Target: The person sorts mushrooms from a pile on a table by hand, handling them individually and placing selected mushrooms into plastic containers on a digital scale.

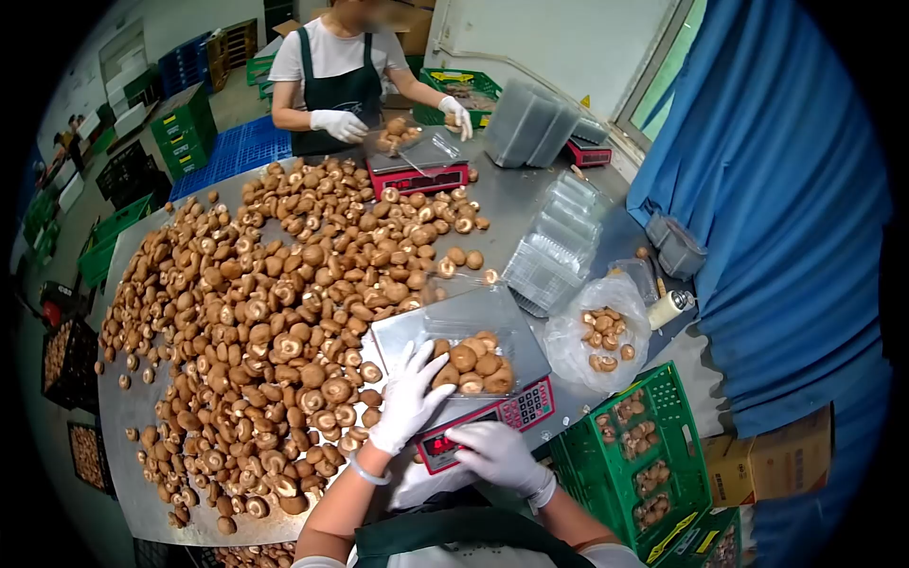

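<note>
My left hand (412, 398), in a white glove, has its fingers apart at the left side of a clear plastic punnet (512, 350). Its fingertips reach the edge of the brown mushrooms (471, 363) in the punnet; whether they touch them I cannot tell. The punnet sits on the metal plate of a red weighing scale (526, 407), its clear lid raised toward the back. My right hand (497, 452), also gloved, lies at the scale's front, fingers stretched left past the lit display (441, 443). It holds nothing visible.
A big heap of mushrooms (275, 303) covers the left of the metal table. Stacked punnets (554, 246) and a plastic bag of mushrooms (559, 350) are to the right. Below stands a green crate (696, 445) with packed punnets. Across the table, a co-worker (331, 76) handles mushrooms at another scale (417, 180).
</note>
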Action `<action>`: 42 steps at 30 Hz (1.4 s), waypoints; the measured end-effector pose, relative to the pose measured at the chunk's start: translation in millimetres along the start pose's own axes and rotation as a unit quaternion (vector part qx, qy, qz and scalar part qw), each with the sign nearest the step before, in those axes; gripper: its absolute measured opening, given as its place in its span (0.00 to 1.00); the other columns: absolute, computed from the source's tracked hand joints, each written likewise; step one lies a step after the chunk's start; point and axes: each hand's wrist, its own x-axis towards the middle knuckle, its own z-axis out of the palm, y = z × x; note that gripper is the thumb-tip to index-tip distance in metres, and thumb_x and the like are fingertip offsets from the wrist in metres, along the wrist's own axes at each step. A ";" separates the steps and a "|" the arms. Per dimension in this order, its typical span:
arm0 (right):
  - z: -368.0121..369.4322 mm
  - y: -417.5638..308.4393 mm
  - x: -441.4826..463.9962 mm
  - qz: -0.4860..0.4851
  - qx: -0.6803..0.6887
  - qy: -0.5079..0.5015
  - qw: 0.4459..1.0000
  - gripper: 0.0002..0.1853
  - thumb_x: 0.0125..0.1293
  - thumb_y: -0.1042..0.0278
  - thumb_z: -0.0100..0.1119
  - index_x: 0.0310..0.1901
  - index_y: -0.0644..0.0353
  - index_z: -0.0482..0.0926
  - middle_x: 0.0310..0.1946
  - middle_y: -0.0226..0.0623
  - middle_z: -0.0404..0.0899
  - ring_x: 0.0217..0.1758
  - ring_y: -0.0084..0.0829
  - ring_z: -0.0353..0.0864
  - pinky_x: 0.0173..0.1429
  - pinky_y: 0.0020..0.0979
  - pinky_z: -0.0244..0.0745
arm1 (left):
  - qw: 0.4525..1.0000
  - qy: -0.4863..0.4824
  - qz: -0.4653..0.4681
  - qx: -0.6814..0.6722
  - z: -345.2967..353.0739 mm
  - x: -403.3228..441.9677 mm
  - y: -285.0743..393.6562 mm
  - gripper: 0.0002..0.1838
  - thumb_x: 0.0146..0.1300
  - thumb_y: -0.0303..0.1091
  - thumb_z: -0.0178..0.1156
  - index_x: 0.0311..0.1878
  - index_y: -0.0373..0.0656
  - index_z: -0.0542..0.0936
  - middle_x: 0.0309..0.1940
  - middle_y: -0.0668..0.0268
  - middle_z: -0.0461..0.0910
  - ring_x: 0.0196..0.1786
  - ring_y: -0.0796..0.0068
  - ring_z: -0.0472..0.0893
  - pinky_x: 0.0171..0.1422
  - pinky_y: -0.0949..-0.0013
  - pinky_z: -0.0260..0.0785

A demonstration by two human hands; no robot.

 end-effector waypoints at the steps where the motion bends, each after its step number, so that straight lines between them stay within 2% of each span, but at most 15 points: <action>1: -17.1 9.0 -1.7 0.001 0.020 0.052 0.998 0.17 0.61 0.60 0.62 0.50 0.55 0.81 0.44 0.39 0.82 0.47 0.39 0.81 0.52 0.37 0.75 | 0.998 0.020 -0.007 -0.065 -0.4 -3.2 -0.7 0.21 0.60 0.38 0.63 0.57 0.44 0.78 0.63 0.53 0.71 0.69 0.46 0.63 0.71 0.55 0.58; 5: -68.2 63.9 15.9 0.136 0.172 0.237 0.947 0.16 0.65 0.68 0.58 0.54 0.61 0.78 0.51 0.41 0.80 0.54 0.34 0.79 0.60 0.33 0.72 | 0.980 0.163 -0.095 -0.055 -16.8 -33.1 -23.3 0.16 0.63 0.26 0.55 0.54 0.38 0.78 0.55 0.54 0.77 0.61 0.56 0.74 0.66 0.60 0.65; 8: -58.7 133.0 58.0 0.228 0.379 0.244 0.863 0.27 0.70 0.65 0.53 0.68 0.61 0.62 0.65 0.45 0.67 0.66 0.34 0.68 0.68 0.32 0.61 | 0.952 0.201 -0.180 -0.145 -12.4 -45.3 -17.4 0.14 0.66 0.25 0.53 0.54 0.34 0.77 0.45 0.57 0.81 0.47 0.70 0.81 0.51 0.71 0.73; 11: -55.0 154.0 80.6 0.290 0.474 0.128 0.821 0.29 0.73 0.53 0.46 0.70 0.60 0.58 0.64 0.44 0.67 0.67 0.37 0.65 0.64 0.34 0.64 | 0.945 0.080 -0.239 -0.208 2.5 -43.3 -3.0 0.23 0.69 0.27 0.52 0.66 0.35 0.66 0.28 0.68 0.76 0.32 0.79 0.78 0.41 0.74 0.73; 13: -49.2 158.1 91.0 0.274 0.510 0.146 0.803 0.29 0.74 0.53 0.45 0.70 0.59 0.58 0.63 0.44 0.68 0.67 0.36 0.65 0.63 0.34 0.65 | 0.858 0.016 -0.332 -0.392 6.3 -41.1 -0.5 0.31 0.69 0.27 0.53 0.73 0.38 0.55 0.29 0.69 0.76 0.33 0.81 0.79 0.38 0.78 0.71; 18: -51.7 131.8 43.8 0.152 0.349 0.177 0.908 0.19 0.74 0.59 0.48 0.57 0.63 0.73 0.53 0.38 0.78 0.54 0.34 0.77 0.58 0.30 0.71 | 0.820 0.015 -0.334 -0.464 3.1 -37.6 7.1 0.27 0.74 0.42 0.46 0.70 0.37 0.60 0.29 0.68 0.77 0.34 0.76 0.82 0.41 0.76 0.72; 19: -56.2 118.6 32.4 0.094 0.130 0.175 0.972 0.18 0.70 0.63 0.55 0.56 0.63 0.74 0.49 0.43 0.78 0.55 0.37 0.77 0.59 0.31 0.70 | 0.808 0.032 -0.322 -0.493 2.9 -39.4 8.2 0.28 0.74 0.46 0.46 0.70 0.38 0.62 0.30 0.68 0.75 0.35 0.74 0.82 0.41 0.75 0.72; 21: -44.4 104.6 14.4 0.097 -0.061 0.242 0.963 0.15 0.67 0.65 0.59 0.51 0.63 0.76 0.42 0.46 0.79 0.49 0.39 0.80 0.55 0.29 0.72 | 0.808 0.025 -0.322 -0.493 -1.5 -39.1 13.0 0.27 0.75 0.47 0.45 0.69 0.39 0.62 0.35 0.57 0.81 0.36 0.73 0.83 0.43 0.75 0.74; 22: -43.4 107.2 7.1 0.102 -0.066 0.248 0.961 0.15 0.67 0.65 0.59 0.51 0.63 0.76 0.42 0.46 0.79 0.49 0.39 0.80 0.55 0.29 0.72 | 0.814 0.028 -0.321 -0.484 2.5 -40.6 8.5 0.26 0.74 0.46 0.47 0.67 0.38 0.64 0.35 0.58 0.81 0.34 0.73 0.83 0.42 0.75 0.75; 24: -38.7 116.2 -7.3 0.243 0.184 0.100 0.947 0.11 0.66 0.66 0.59 0.46 0.63 0.77 0.39 0.44 0.81 0.43 0.39 0.82 0.49 0.31 0.75 | 0.812 0.015 -0.347 -0.468 8.2 -41.2 -0.6 0.21 0.74 0.43 0.48 0.61 0.38 0.67 0.34 0.59 0.81 0.33 0.72 0.83 0.40 0.75 0.75; 28: -28.3 122.8 -13.7 0.214 0.206 0.188 0.936 0.09 0.67 0.68 0.57 0.45 0.62 0.78 0.37 0.44 0.81 0.41 0.38 0.83 0.46 0.32 0.76 | 0.798 0.000 -0.347 -0.492 1.0 -44.3 -5.6 0.15 0.74 0.40 0.47 0.54 0.39 0.69 0.33 0.58 0.82 0.33 0.73 0.83 0.41 0.74 0.74; 31: -25.1 135.2 -22.4 0.285 0.299 0.222 0.883 0.13 0.67 0.75 0.50 0.51 0.62 0.77 0.44 0.41 0.81 0.48 0.33 0.80 0.54 0.30 0.73 | 0.863 0.011 -0.315 -0.395 -9.8 -61.5 -18.6 0.16 0.74 0.42 0.47 0.53 0.39 0.72 0.34 0.62 0.82 0.34 0.77 0.80 0.40 0.75 0.74; 36: -31.2 103.6 -7.0 0.265 0.154 0.176 0.935 0.29 0.58 0.70 0.63 0.62 0.62 0.69 0.62 0.46 0.68 0.57 0.40 0.76 0.60 0.34 0.71 | 0.907 0.115 -0.344 -0.216 -31.9 -65.3 -40.7 0.10 0.65 0.27 0.59 0.48 0.35 0.80 0.37 0.68 0.82 0.38 0.84 0.78 0.43 0.78 0.71; 39: -19.6 86.6 11.9 0.155 0.021 0.170 0.973 0.35 0.56 0.71 0.65 0.66 0.63 0.63 0.67 0.49 0.62 0.64 0.42 0.70 0.65 0.35 0.67 | 0.947 0.242 -0.211 0.003 -45.2 -63.6 -105.1 0.11 0.62 0.25 0.61 0.48 0.36 0.81 0.40 0.64 0.82 0.40 0.75 0.80 0.45 0.73 0.73; 42: -13.9 78.6 16.7 0.128 -0.006 0.169 0.977 0.36 0.55 0.71 0.65 0.66 0.65 0.62 0.68 0.50 0.60 0.71 0.48 0.60 0.73 0.38 0.57 | 0.919 0.297 -0.207 0.160 -76.0 -41.8 -134.7 0.11 0.58 0.25 0.63 0.45 0.39 0.81 0.39 0.60 0.81 0.43 0.64 0.79 0.50 0.65 0.71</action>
